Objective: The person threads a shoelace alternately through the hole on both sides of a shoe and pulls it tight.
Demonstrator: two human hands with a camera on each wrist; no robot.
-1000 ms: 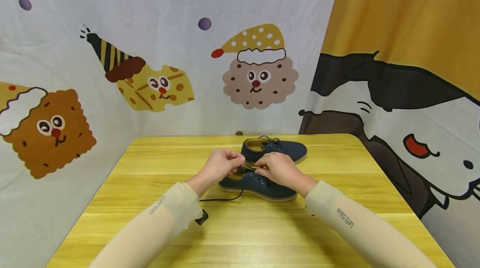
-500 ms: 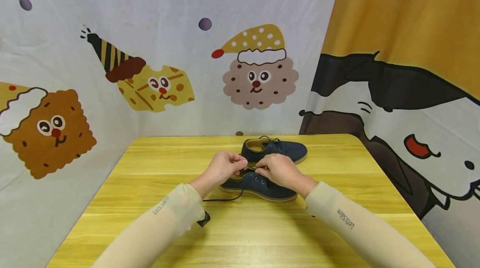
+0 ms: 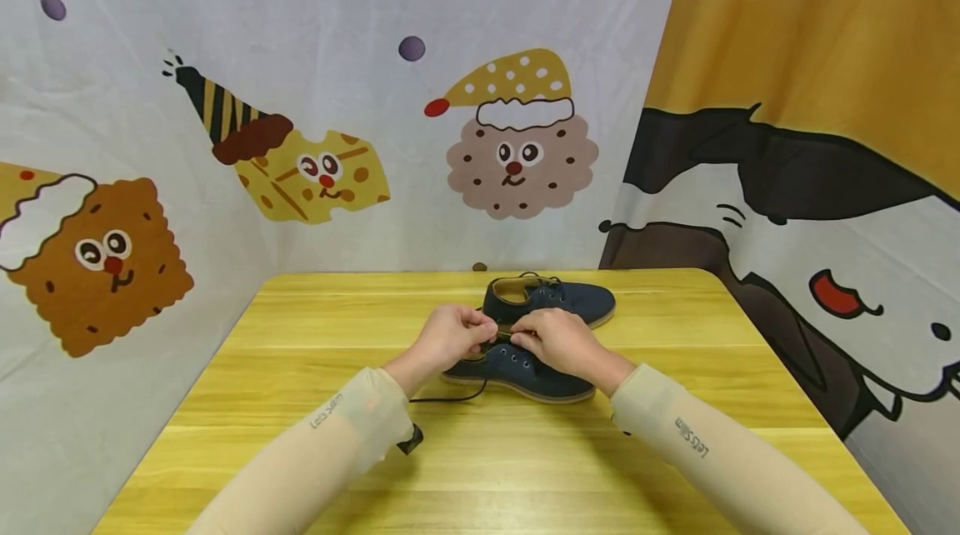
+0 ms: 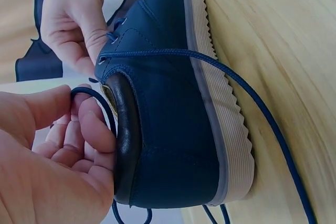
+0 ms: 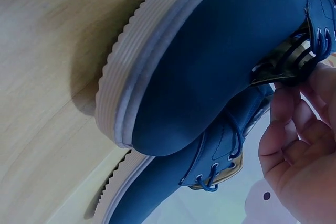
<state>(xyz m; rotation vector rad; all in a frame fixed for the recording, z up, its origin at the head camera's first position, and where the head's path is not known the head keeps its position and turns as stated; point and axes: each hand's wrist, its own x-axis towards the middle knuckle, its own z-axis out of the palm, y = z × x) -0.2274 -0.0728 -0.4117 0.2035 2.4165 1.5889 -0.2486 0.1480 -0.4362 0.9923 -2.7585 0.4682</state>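
The nearer navy shoe (image 3: 517, 372) lies with its toe to the right, between my hands. In the left wrist view my left hand (image 4: 58, 150) pinches a dark blue shoelace (image 4: 100, 98) between thumb and forefinger, beside the padded collar (image 4: 126, 135). That lace bends down past the heel. Another lace end (image 4: 247, 85) leaves an eyelet and crosses the shoe's side to the table. My right hand (image 5: 304, 145) pinches the edge of the lacing opening (image 5: 286, 66), whose lining is tan. In the head view both hands' fingertips almost meet above the shoe.
Behind it stands the matching navy shoe (image 3: 577, 302), its laces threaded, toe also to the right. Both are on a yellow wooden table (image 3: 525, 477). A printed cartoon curtain (image 3: 330, 60) hangs behind the table's far edge.
My left hand has shifted slightly right, closer to the right hand, still pinching the lace. The right hand and both shoes have stayed almost where they were.
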